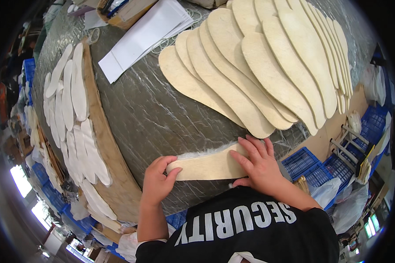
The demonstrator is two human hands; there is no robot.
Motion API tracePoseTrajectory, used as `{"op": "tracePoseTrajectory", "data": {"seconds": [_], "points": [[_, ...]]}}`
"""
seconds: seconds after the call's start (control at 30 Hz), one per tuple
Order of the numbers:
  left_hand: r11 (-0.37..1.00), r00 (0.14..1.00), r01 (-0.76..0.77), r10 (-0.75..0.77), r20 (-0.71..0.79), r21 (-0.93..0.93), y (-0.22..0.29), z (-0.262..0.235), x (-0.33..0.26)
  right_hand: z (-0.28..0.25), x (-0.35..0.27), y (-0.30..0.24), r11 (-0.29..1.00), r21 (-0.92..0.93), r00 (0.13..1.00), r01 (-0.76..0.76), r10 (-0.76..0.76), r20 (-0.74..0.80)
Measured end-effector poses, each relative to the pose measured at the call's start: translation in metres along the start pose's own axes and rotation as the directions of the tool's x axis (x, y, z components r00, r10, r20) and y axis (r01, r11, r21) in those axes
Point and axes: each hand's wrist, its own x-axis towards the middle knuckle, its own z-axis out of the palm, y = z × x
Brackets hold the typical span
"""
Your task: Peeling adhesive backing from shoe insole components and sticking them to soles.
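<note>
From the head view I see both hands on a single beige insole (206, 165) that lies flat near the lower edge of the grey marbled table (136, 109), directly in front of the person in the black shirt (250, 228). The left hand (159, 177) is closed around the rounded left end of that insole, thumb on top and fingers curled around the edge, so it grips the piece. The right hand (256, 164) lies open and flat, fingers spread, pressing down on the right part of the same insole; it pinches nothing. A fluffy white lining (202, 151) shows along the insole's upper edge, just beneath it. Beyond the hands, an overlapping fan of beige insoles (259, 70) covers the upper right of the table, its nearest tip just beside the right fingertips. White paper sheets (145, 37) lie at the upper left of the table. A wooden board (105, 144) along the left side carries rows of white insoles (74, 114). Blue plastic crates (314, 164) stand below the table at the right.
</note>
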Motion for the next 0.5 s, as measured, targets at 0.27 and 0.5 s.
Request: {"op": "tracePoseTrajectory", "data": {"seconds": [0.27, 0.5], "points": [[0.999, 0.995, 0.042, -0.045, -0.092, -0.026, -0.01, 0.012, -0.006, 0.027, 0.053, -0.034, 0.891, 0.346, 0.94, 0.294, -0.205, -0.272], [0.931, 0.97, 0.008, -0.096, -0.223, -0.366, -0.037, 0.01, -0.03, 0.037, 0.084, -0.054, 0.907, 0.352, 0.972, 0.232, -0.229, -0.048]]}}
